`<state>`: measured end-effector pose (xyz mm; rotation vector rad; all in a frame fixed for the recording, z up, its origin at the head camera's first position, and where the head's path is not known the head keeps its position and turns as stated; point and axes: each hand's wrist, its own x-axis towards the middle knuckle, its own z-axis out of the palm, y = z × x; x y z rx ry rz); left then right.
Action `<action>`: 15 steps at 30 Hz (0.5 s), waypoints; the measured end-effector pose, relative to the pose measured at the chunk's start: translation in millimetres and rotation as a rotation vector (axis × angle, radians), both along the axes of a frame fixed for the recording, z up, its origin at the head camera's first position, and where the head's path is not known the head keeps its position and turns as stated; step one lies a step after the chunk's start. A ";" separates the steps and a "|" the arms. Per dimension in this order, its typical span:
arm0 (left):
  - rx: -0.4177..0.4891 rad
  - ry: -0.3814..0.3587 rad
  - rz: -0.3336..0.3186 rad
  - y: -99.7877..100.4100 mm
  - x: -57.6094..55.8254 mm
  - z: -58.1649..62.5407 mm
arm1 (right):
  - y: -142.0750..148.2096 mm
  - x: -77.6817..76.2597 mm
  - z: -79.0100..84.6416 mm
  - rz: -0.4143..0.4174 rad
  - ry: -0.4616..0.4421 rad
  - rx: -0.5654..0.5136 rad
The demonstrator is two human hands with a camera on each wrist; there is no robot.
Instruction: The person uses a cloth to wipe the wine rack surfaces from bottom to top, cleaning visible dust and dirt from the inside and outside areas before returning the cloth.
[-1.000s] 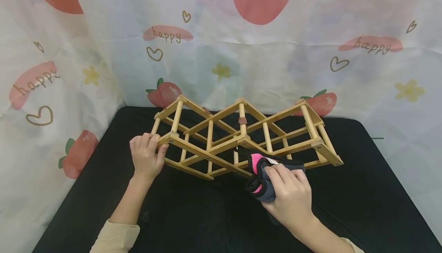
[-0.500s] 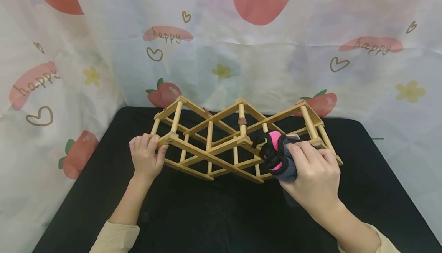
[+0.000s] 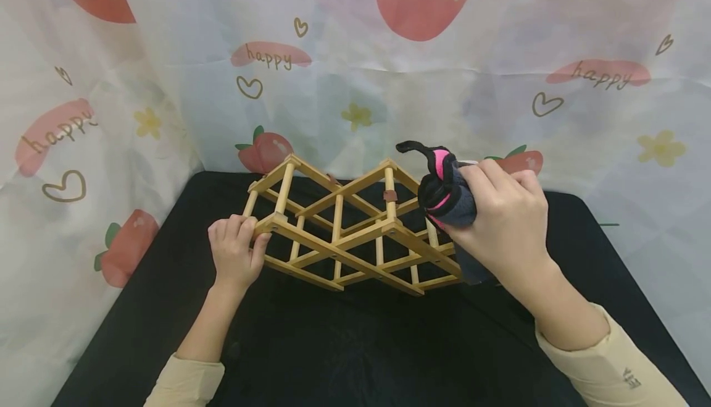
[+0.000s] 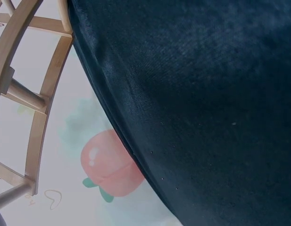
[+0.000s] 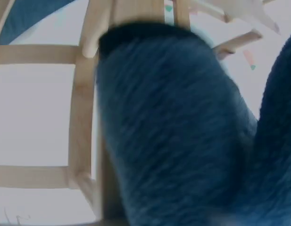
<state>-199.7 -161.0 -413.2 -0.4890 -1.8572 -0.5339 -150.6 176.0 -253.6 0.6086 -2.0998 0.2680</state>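
A folding lattice rack of pale wood (image 3: 334, 251) stands on a black-covered table, its crossed slats joined by round rods. My left hand (image 3: 237, 249) grips the rack's left front corner. In the left wrist view, slats of the rack (image 4: 38, 132) run down the left side. Bunched in my right hand (image 3: 505, 222) is a dark grey-blue cloth (image 3: 466, 200) with black edging, pink patches and a black loop sticking out. Cloth and hand overlap the rack's right end and hide it. Close up in the right wrist view, the fuzzy cloth (image 5: 169, 117) lies against the wood.
The black table cover (image 3: 333, 345) spreads under the rack and toward me. Behind and to the left hangs a pale curtain (image 3: 444, 98) printed with strawberries, hearts and flowers; the rack stands close to it.
My right hand has carried the cloth from low in front of the rack's middle, rightward and then up over its right part. The left hand and rack have stayed in place.
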 end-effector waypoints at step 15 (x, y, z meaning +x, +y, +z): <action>-0.002 0.007 0.011 -0.4 -1.1 -0.8 | -13.8 -38.9 17.3 0.077 -0.056 0.139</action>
